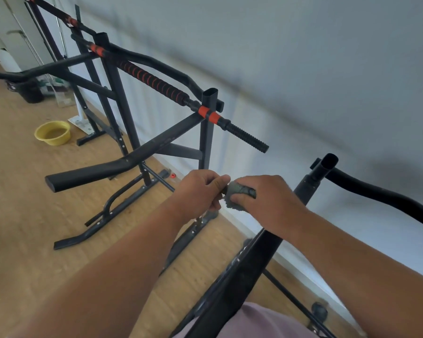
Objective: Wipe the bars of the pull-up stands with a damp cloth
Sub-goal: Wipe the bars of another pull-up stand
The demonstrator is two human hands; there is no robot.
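— Both hands hold the cloth [239,195], right?

— Yes. Fingers of the right hand [266,201] curl over the grey wad, and the left hand [200,191] pinches its near end between thumb and fingers. The 2 hands meet in mid-air, the cloth bunched small between them.

— Where is that against the stands?

— Just above the slanted black bar [249,259] of the nearest stand, which runs under the right wrist. Whether the cloth touches any bar, I cannot tell.

— And farther out?

— Up and left of the hands stands a second pull-up stand [206,132], its top bar [156,81] wrapped in black and red grip. A third one stands behind it by the wall.

— Anything on the floor?

— A yellow bowl [53,132] on the wooden floor [22,203], well left of the hands. The pale wall [327,69] fills the right side.
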